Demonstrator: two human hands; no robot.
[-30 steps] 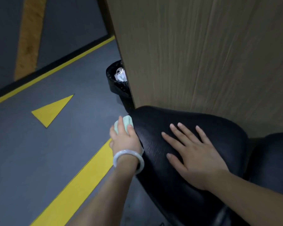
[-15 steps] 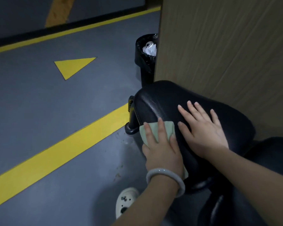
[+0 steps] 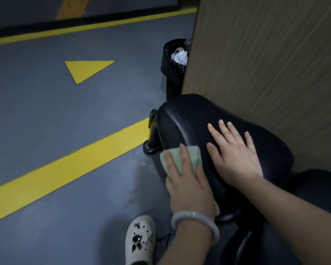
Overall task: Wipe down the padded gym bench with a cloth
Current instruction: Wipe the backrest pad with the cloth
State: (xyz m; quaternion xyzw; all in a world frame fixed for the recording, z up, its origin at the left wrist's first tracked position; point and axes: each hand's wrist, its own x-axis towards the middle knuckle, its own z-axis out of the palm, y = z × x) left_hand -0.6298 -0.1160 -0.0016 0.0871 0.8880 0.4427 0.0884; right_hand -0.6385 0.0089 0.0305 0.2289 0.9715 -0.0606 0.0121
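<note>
The black padded bench (image 3: 183, 119) fills the right centre of the head view, its rounded end pointing away from me. A pale green cloth (image 3: 193, 155) lies against the pad's left side. My left hand (image 3: 187, 184), with a pale bangle on the wrist, presses the cloth flat with straight fingers. My right hand (image 3: 235, 155) rests palm down with spread fingers on top of the pad, just right of the cloth. A second black pad (image 3: 317, 188) shows at the right edge.
A tan wooden panel (image 3: 266, 54) rises right behind the bench. A black bin (image 3: 172, 67) with white rubbish stands at the panel's corner. Grey floor with yellow lines (image 3: 65, 165) and a yellow triangle lies to the left. My white shoe (image 3: 139, 241) is below.
My left hand has slid the cloth from the far tip of the pad back along its left side toward me. The view tilted down, showing my shoe. My right hand stayed on top.
</note>
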